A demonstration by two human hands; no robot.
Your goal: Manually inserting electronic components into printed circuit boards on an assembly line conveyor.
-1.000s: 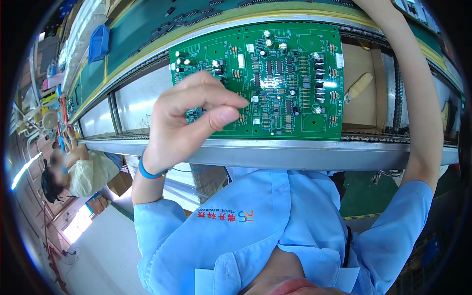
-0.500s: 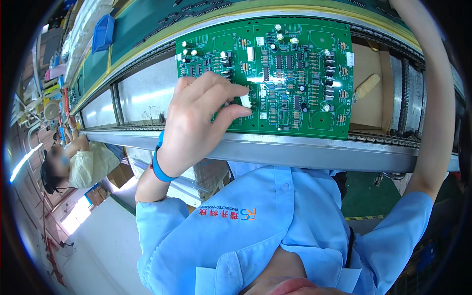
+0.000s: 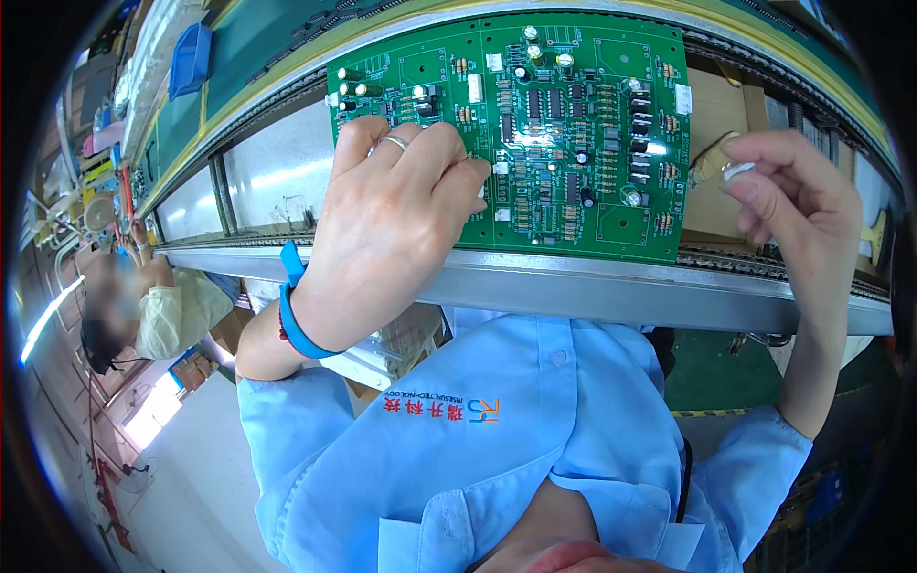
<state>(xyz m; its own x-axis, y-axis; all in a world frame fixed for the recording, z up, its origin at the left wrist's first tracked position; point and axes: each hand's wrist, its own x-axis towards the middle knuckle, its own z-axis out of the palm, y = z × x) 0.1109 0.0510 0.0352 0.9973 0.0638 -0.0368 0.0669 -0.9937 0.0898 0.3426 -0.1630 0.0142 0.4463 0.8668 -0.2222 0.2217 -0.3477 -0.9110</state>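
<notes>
A green circuit board (image 3: pixel 611 95), filled with resistors, chips and capacitors, lies across the rails in front of me. My left hand (image 3: pixel 387 215) is over the left half of the board, its fingers curled down and closed. Between its thumb and index finger a sliver of a white connector (image 3: pixel 480 192) shows; the fingers cover the rest. Beyond the board's right edge, my right hand (image 3: pixel 807 201) is raised. Its thumb and index finger pinch a small white part (image 3: pixel 737 171), too small to tell its exact kind.
Metal rails with chains (image 3: pixel 573 285) run along both sides of the board. A cardboard box (image 3: pixel 716 105) sits beneath at the right, with a tan object (image 3: pixel 709 164) in it. A blue bin (image 3: pixel 191 59) stands far left. A co-worker (image 3: pixel 177 310) sits at the left.
My right hand has come down from the far right to beside the board, with a small white part in its pinch. My left hand's fingers have closed over the white connector.
</notes>
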